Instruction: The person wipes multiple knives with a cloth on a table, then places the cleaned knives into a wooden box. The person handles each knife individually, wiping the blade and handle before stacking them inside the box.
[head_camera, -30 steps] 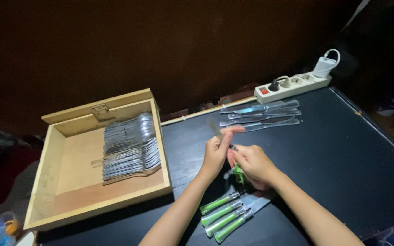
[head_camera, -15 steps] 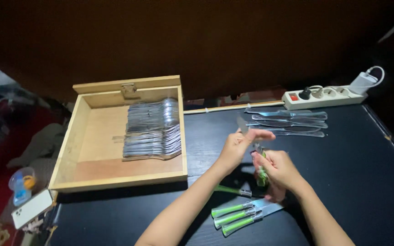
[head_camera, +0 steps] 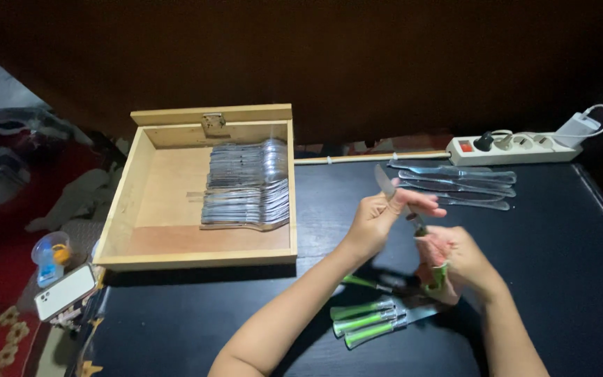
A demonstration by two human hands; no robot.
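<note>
Held one knife [head_camera: 400,202] slantwise — blade up-left in left hand [head_camera: 375,222], green handle down in right hand [head_camera: 458,260] — both grips closed.

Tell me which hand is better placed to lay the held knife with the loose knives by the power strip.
Probably the left hand. It pinches the blade end of the knife, close to the row of loose knives by the power strip. The right hand grips the green handle, lower and farther from that row.

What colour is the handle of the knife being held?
Green, on the knife handle, clearest in the head view.
</note>
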